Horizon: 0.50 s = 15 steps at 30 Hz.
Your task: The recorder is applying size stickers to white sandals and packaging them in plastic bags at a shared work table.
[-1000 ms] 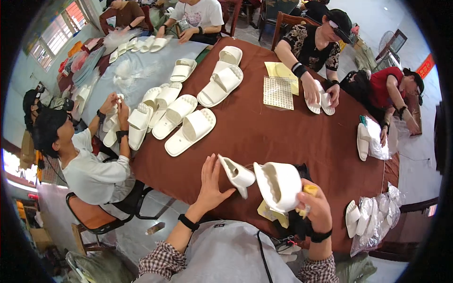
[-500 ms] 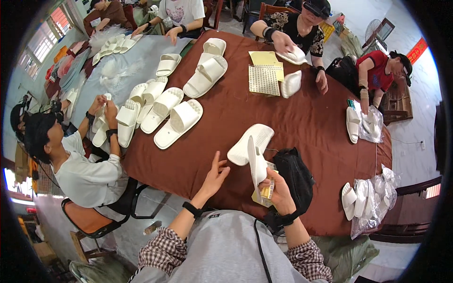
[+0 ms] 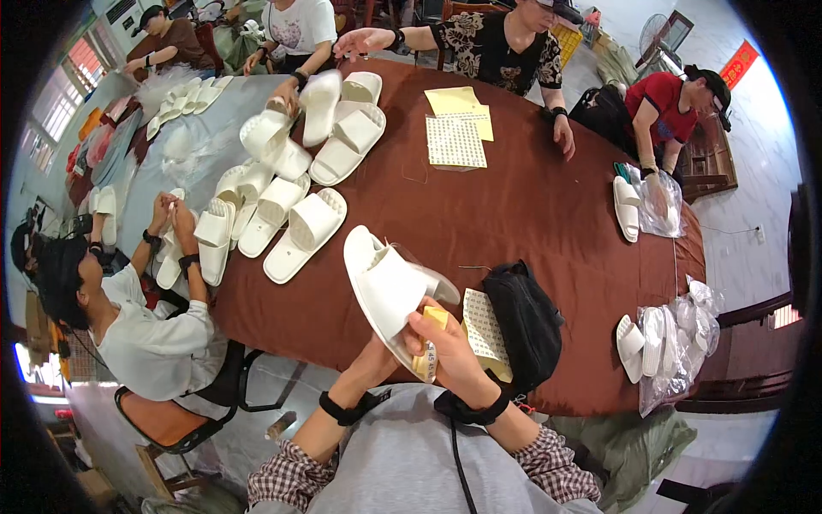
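Observation:
A white slipper (image 3: 383, 289) is held sole-up over the near edge of the brown table (image 3: 531, 214). My left hand (image 3: 374, 360) grips it from underneath at its near end. My right hand (image 3: 445, 347) presses a small yellow sticker sheet (image 3: 431, 341) against the slipper's near rim. A second white slipper (image 3: 435, 283) lies just behind the held one. A white sticker sheet (image 3: 482, 324) lies on the table beside my right hand.
A black pouch (image 3: 524, 321) sits right of my hands. Several white slippers (image 3: 304, 227) lie in a row at the left. Sticker sheets (image 3: 455, 141) lie mid-table. Bagged slippers (image 3: 664, 338) are at the right edge. Other people sit around the table, one close on my left (image 3: 128, 325).
The slipper has been turned over to sole-up and drawn nearer to me. My left hand went from open beside it to gripping it underneath. The view has tilted down.

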Each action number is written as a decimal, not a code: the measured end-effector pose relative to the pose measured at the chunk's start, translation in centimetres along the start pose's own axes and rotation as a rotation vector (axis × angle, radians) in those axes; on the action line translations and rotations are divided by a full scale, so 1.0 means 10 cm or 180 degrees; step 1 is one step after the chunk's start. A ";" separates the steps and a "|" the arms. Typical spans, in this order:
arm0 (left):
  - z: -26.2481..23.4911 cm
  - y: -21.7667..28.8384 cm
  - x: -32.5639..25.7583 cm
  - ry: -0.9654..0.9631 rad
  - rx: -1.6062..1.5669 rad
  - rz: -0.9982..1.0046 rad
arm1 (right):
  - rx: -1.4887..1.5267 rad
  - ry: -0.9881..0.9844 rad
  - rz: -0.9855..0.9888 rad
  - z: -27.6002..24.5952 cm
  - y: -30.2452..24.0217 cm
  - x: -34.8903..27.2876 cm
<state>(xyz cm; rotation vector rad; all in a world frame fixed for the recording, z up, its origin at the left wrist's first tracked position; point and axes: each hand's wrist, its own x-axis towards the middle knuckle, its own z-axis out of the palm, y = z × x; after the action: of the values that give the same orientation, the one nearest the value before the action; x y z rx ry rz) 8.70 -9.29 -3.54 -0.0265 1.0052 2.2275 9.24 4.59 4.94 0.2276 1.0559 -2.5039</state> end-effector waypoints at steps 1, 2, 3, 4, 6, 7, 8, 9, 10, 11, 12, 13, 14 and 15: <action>-0.02 0.06 -0.07 -0.0378 -0.0018 0.0527 | -0.0234 0.0117 -0.0013 0.01 0.02 0.02; -0.03 0.09 -0.12 -0.0717 -0.0083 0.1000 | -0.0503 0.0340 0.0034 0.01 0.05 0.03; -0.02 0.09 -0.17 -0.0471 -0.0364 0.1002 | -0.0691 0.0520 -0.0009 0.00 0.08 0.05; -0.04 0.09 -0.18 -0.0465 -0.0369 0.1002 | -0.0628 0.0345 -0.0133 -0.04 0.09 0.05; -0.10 0.10 -0.19 0.0296 0.0895 0.0464 | -0.1156 0.0214 -0.0070 -0.17 0.12 0.02; -0.13 0.09 -0.14 0.0734 0.0975 0.0323 | -0.1406 0.0235 -0.0113 -0.26 0.14 0.03; -0.18 0.09 -0.14 0.0686 0.0948 0.0395 | -0.1424 0.0298 -0.0042 -0.37 0.16 0.04; -0.24 0.12 -0.12 0.0785 0.0826 0.0345 | -0.1655 0.0592 -0.0196 -0.49 0.19 0.07; -0.31 0.17 -0.09 0.0879 0.0706 0.0290 | -0.1881 0.0892 -0.0355 -0.62 0.22 0.09; -0.37 0.22 -0.07 0.1084 0.1170 0.0481 | -0.2034 0.1113 -0.0450 -0.76 0.25 0.11; -0.45 0.29 -0.03 0.1159 0.1590 0.0712 | -0.2190 0.1331 -0.0548 -0.91 0.29 0.13; -0.52 0.39 0.04 0.1132 0.1658 0.0678 | -0.2522 0.1488 -0.0520 -1.04 0.32 0.19; -0.59 0.50 0.12 0.1087 0.1761 0.0720 | -0.2460 0.1378 -0.0639 -1.15 0.36 0.22; -0.63 0.59 0.21 0.1091 0.2291 0.0838 | -0.2758 0.1378 -0.0646 -1.24 0.41 0.24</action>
<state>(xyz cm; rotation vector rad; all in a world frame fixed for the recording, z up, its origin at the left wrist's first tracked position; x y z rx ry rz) 2.03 -15.07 -4.70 0.0490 2.0503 1.9887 8.70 10.18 -7.13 0.4146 2.3093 -1.9391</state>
